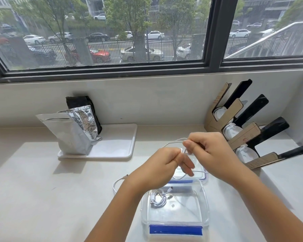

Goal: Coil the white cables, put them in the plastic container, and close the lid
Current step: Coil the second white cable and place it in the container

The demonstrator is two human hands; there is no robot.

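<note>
Both hands' grip pinches the white cable (pixel 175 141) above the container (pixel 205 206).

No legible text anywhere.

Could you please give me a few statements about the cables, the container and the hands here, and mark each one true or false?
1. A coiled white cable lies inside the clear plastic container. True.
2. Both the left hand and the right hand hold a second white cable. True.
3. The container's lid is shut. False: it is open.
4. The silver foil bags stand inside the container. False: they stand on a white rectangular tray.
</note>
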